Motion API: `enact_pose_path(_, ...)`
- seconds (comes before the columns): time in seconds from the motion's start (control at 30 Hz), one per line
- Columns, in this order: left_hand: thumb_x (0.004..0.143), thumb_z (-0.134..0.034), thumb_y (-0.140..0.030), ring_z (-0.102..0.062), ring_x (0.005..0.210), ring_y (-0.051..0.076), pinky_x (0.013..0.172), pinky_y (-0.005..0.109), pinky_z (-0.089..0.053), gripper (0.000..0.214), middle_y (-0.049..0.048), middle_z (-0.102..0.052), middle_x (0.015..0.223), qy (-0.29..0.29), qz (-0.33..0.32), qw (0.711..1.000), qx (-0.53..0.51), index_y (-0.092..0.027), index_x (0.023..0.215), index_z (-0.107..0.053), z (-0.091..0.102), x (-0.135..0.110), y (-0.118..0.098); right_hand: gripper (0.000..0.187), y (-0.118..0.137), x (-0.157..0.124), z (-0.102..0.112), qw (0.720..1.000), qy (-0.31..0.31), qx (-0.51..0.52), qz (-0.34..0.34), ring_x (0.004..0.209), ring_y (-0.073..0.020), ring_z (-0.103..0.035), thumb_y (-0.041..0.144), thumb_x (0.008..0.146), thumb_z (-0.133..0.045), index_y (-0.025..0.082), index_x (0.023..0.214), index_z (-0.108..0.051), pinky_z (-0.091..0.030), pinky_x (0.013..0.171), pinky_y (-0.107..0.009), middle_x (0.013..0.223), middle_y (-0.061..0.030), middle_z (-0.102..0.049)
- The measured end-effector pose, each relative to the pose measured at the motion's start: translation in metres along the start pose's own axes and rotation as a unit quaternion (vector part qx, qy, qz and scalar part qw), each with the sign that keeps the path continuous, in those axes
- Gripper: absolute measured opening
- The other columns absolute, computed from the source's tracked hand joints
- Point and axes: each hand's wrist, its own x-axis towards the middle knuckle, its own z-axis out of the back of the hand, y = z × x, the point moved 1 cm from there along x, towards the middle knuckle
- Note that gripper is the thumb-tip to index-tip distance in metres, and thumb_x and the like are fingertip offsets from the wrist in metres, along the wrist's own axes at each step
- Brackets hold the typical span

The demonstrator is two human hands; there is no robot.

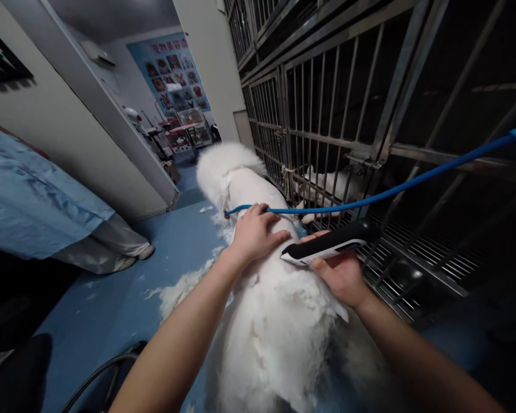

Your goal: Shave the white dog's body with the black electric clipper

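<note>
A white dog (258,192) stands facing away from me, its front back shorn close and its rump still thick with long fur. My left hand (257,232) lies spread on the shorn back, fingers over the blue leash (339,207) that runs from the dog off to the upper right. In my right hand (343,279) is a black and white hair clipper (327,245). The clipper's blade end rests at the dog's side, where bare skin meets loose fur (301,295). The dog's face is turned away and hidden.
Metal cages (344,97) line the right side, with another white animal (331,182) lying behind the bars. Cut fur (184,289) litters the blue floor (112,310). At the left stands a person in a light blue garment (38,189). A doorway opens onto a room with a poster (169,71).
</note>
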Motion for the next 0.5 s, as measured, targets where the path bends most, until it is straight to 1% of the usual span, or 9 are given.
enact_pose_path(0.13, 0.077, -0.071, -0.055, -0.053, 0.123, 0.033, 0.100, 0.048, -0.046, 0.046, 0.0114, -0.056, 0.136, 0.005, 0.016, 1.000, 0.012, -0.025, 0.113, -0.072, 0.000, 0.002, -0.002, 0.043, -0.010, -0.007, -0.010, 0.999, 0.044, -0.015, -0.021, 0.098, -0.0256, -0.072, 0.048, 0.079, -0.073, 0.023, 0.110, -0.057, -0.059, 0.089, -0.042, 0.106, -0.0099, -0.074)
enact_pose_path(0.17, 0.077, -0.071, -0.055, -0.053, 0.123, 0.033, 0.100, 0.049, -0.046, 0.047, 0.0117, -0.056, 0.137, 0.006, 0.020, 1.000, 0.014, -0.025, 0.113, -0.072, -0.001, 0.002, -0.003, 0.043, -0.010, -0.009, -0.012, 0.999, 0.040, -0.020, -0.016, 0.097, -0.0254, -0.072, 0.048, 0.078, -0.074, 0.023, 0.109, -0.058, -0.059, 0.088, -0.041, 0.105, -0.0097, -0.074)
enact_pose_path(0.2, 0.078, -0.070, -0.054, -0.052, 0.124, 0.033, 0.101, 0.049, -0.046, 0.046, 0.0119, -0.055, 0.137, 0.004, 0.023, 1.000, 0.014, -0.025, 0.113, -0.072, -0.001, 0.003, -0.003, 0.042, -0.009, -0.009, -0.013, 0.999, 0.022, -0.024, -0.007, 0.096, -0.0249, -0.072, 0.048, 0.078, -0.074, 0.023, 0.108, -0.058, -0.060, 0.088, -0.040, 0.104, -0.0093, -0.074)
enact_pose_path(0.3, 0.080, -0.069, -0.052, -0.052, 0.125, 0.032, 0.102, 0.049, -0.045, 0.043, 0.0120, -0.055, 0.138, -0.009, 0.038, 0.999, 0.012, -0.024, 0.113, -0.072, -0.002, 0.003, -0.004, 0.039, -0.009, -0.009, -0.016, 0.996, -0.075, -0.032, 0.027, 0.093, -0.0226, -0.072, 0.045, 0.079, -0.075, 0.024, 0.106, -0.057, -0.060, 0.087, -0.038, 0.102, -0.0083, -0.073)
enact_pose_path(0.33, 0.079, -0.069, -0.052, -0.052, 0.125, 0.033, 0.102, 0.049, -0.044, 0.044, 0.0120, -0.055, 0.138, -0.011, 0.043, 0.999, 0.012, -0.024, 0.113, -0.072, -0.003, 0.003, -0.004, 0.037, -0.009, -0.009, -0.018, 0.995, -0.090, -0.033, 0.033, 0.092, -0.0220, -0.072, 0.044, 0.080, -0.074, 0.023, 0.106, -0.057, -0.060, 0.085, -0.037, 0.101, -0.0081, -0.072)
enact_pose_path(0.37, 0.078, -0.069, -0.052, -0.051, 0.125, 0.033, 0.102, 0.050, -0.044, 0.045, 0.0121, -0.055, 0.138, -0.012, 0.047, 0.999, 0.013, -0.024, 0.113, -0.072, -0.003, 0.003, -0.004, 0.036, -0.010, -0.009, -0.020, 0.995, -0.085, -0.034, 0.036, 0.090, -0.0217, -0.072, 0.043, 0.080, -0.073, 0.023, 0.106, -0.058, -0.060, 0.083, -0.036, 0.100, -0.0079, -0.072)
enact_pose_path(0.47, 0.077, -0.071, -0.054, -0.050, 0.127, 0.034, 0.102, 0.052, -0.044, 0.048, 0.0123, -0.054, 0.139, -0.012, 0.050, 0.999, 0.017, -0.024, 0.115, -0.071, -0.004, 0.003, -0.003, 0.034, -0.012, -0.009, -0.025, 0.998, -0.014, -0.043, 0.040, 0.088, -0.0221, -0.072, 0.043, 0.081, -0.073, 0.023, 0.106, -0.060, -0.061, 0.080, -0.036, 0.098, -0.0078, -0.072)
enact_pose_path(0.5, 0.077, -0.070, -0.054, -0.049, 0.127, 0.034, 0.102, 0.052, -0.044, 0.048, 0.0122, -0.054, 0.139, -0.012, 0.050, 0.999, 0.017, -0.024, 0.115, -0.071, -0.004, 0.003, -0.003, 0.033, -0.013, -0.009, -0.026, 0.998, -0.006, -0.049, 0.044, 0.089, -0.0223, -0.072, 0.042, 0.081, -0.072, 0.023, 0.105, -0.061, -0.061, 0.080, -0.036, 0.099, -0.0080, -0.072)
